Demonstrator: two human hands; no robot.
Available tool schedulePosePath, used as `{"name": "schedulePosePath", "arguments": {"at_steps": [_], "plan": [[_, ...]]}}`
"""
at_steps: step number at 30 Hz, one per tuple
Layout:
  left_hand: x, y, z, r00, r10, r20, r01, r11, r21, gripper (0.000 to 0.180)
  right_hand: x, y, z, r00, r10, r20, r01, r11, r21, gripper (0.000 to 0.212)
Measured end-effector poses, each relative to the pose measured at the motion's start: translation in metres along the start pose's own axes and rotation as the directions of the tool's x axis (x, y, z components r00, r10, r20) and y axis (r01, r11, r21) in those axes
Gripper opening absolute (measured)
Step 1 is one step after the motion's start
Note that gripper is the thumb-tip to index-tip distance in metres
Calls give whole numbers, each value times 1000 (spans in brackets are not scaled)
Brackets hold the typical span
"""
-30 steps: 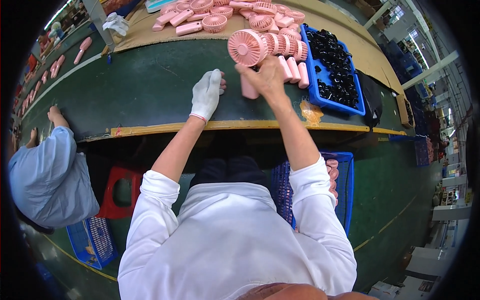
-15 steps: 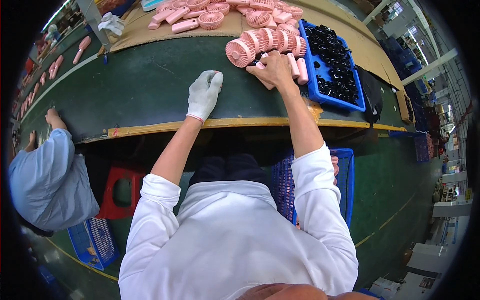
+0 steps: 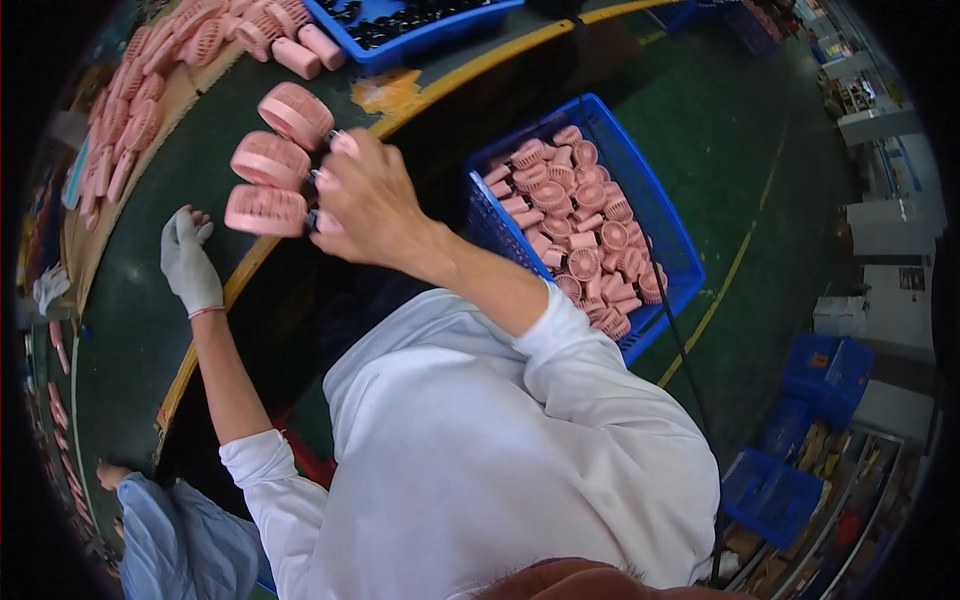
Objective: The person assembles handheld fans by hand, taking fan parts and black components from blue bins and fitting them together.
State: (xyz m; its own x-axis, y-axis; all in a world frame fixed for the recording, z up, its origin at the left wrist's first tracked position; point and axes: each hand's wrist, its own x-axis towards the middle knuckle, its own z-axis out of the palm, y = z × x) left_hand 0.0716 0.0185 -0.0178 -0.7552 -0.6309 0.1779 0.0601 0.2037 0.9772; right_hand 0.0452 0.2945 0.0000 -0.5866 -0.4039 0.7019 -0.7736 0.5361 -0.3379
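Now that the person has turned toward their right, the bare right hand [image 3: 375,200] is up off the desk [image 3: 135,270], where half a second ago it was gripping fans in a row beside a tray. It carries three pink fans [image 3: 265,208], left of centre in the upper half of the frame. Its fingers are closed around the handles, side by side; the round heads stick out leftward, stacked one above another, near the desk's yellow edge. From where I stand, the change suggests that these three have left the row and are between places, apart from any pile.

The left hand [image 3: 187,262], in a white glove that leaves the fingertips bare, is at the left of the frame over the desk. Its fingers are loosely curled; I see nothing in them, though the palm is hidden, so I cannot tell for certain.

Right of centre, below desk level, a blue crate [image 3: 650,190] holds many jumbled pink fans. At the top, a blue tray [image 3: 430,42] contains small black parts [image 3: 400,22], with more fans next to it; a larger heap [image 3: 125,120] fills the upper left. A co-worker's blue sleeve [image 3: 185,540] shows at lower left.
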Motion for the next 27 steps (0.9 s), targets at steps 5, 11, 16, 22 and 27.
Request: {"name": "schedulePosePath", "arguments": {"at_steps": [5,11,16,22,27], "plan": [[-9,9,5,996,7,91,-17,993,113,36,-101,13,-53,981,192,25,-191,981,-35,37],[-40,23,-17,956,251,155,-292,731,617,26,-217,125,-28,748,651,133,-648,759,-70,41],[-45,16,9,916,353,190,-388,658,646,23,-264,232,-53,183,981,63,-961,192,-198,82],[-53,20,14,903,329,276,-415,504,757,37,-253,303,-78,404,902,-153,-897,357,-259,57],[-36,9,11,893,320,317,-422,348,837,56,-152,184,17,773,565,289,-630,739,240,31]]}}
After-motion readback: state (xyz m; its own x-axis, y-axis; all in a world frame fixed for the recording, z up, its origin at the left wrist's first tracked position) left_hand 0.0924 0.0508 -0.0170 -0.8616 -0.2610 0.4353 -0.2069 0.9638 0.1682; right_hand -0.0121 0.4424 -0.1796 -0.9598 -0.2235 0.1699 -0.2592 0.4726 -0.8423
